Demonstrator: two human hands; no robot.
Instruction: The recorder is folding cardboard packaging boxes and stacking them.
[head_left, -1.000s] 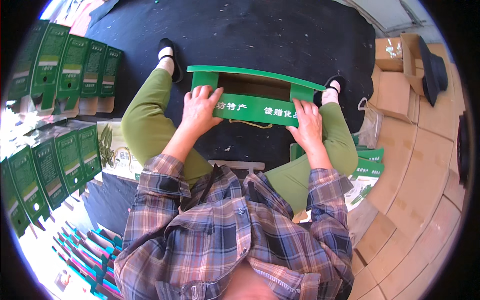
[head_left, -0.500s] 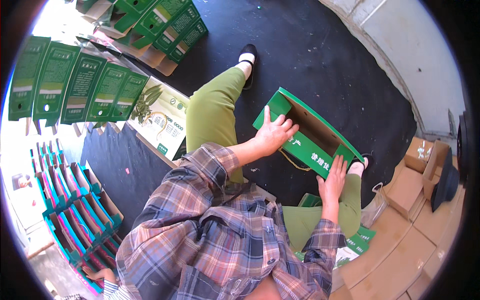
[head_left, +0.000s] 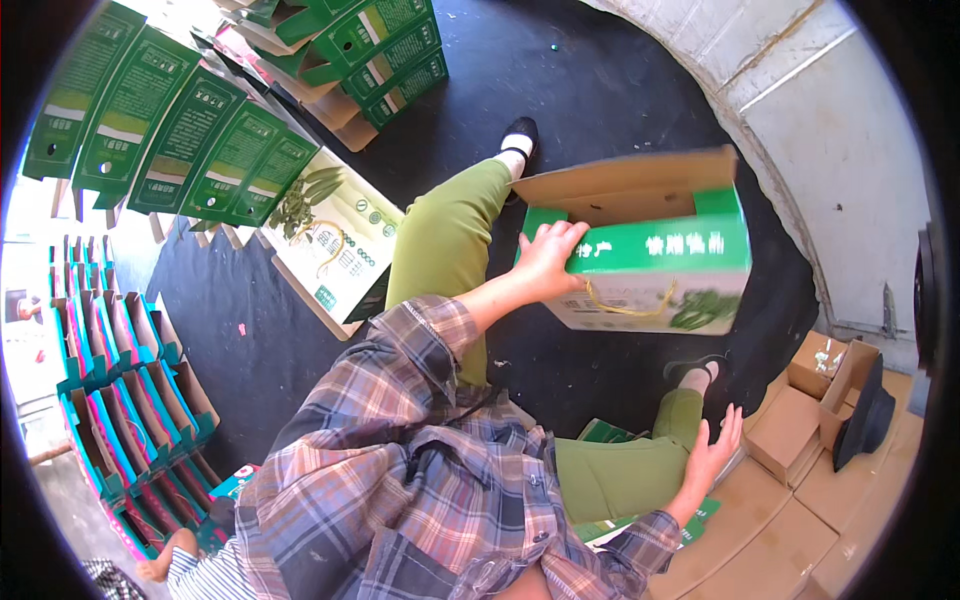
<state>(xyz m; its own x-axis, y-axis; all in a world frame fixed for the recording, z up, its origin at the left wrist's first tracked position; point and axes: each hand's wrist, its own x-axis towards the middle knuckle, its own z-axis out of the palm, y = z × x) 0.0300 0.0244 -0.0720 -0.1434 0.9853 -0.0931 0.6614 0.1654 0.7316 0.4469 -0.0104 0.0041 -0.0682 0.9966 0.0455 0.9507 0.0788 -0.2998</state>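
A green and white carton gift box with a thin yellow cord handle is held out in front of me. Its far top flap stands up, showing the brown inside. My left hand grips the left part of its near top edge, fingers reaching over the green panel. Away from the box, my right hand is raised above my right knee, empty and with fingers apart. Under the box, dark sheeting covers the floor between my legs.
Green cartons stand in a row at the left, with more stacked beyond. A white printed carton lies beside my left leg. Blue-pink open boxes fill the far left, near another person's hand. Brown cartons lie at right.
The box has swung up and right, so its white front and cord handle now show. My right hand has let go and moved right and down. My left hand stays on the box.
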